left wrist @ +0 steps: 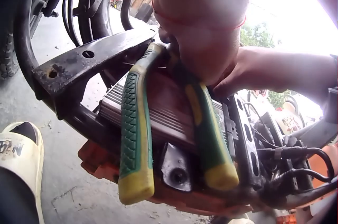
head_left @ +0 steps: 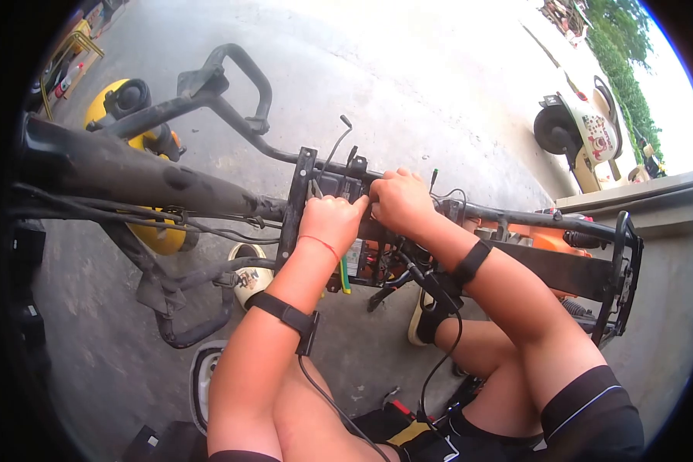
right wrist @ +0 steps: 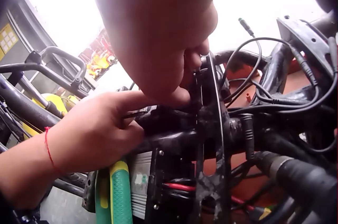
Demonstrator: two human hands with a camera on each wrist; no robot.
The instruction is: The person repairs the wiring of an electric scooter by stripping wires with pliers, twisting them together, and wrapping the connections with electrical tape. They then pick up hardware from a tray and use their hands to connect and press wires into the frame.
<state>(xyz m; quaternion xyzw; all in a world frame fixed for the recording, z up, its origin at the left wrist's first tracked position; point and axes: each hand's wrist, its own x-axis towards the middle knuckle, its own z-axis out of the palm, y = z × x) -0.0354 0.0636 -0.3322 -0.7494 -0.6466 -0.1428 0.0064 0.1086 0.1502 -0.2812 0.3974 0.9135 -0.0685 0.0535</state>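
Note:
My left hand (head_left: 335,219) is over a black tubular vehicle frame (head_left: 185,183), above a finned silver metal box (left wrist: 158,108). Its index finger reaches across to my right hand (head_left: 400,202), and the other fingers bend under the palm; whether they hold something I cannot tell. Pliers (left wrist: 138,124) with green and yellow handles lie below the left hand, handles spread, their pivot hidden behind it. At a black slotted bracket (right wrist: 210,150), my right hand's fingers curl over the top edge while the thumb lies along the near side. The spot between both hands is mostly covered.
Black cables (right wrist: 259,76) loop around the bracket, and a red wire (right wrist: 179,186) runs beneath it. An orange body (head_left: 547,236) sits under the frame's right end. A white scooter (head_left: 593,135) stands farther off. A pale slipper (head_left: 250,281) is on the concrete floor.

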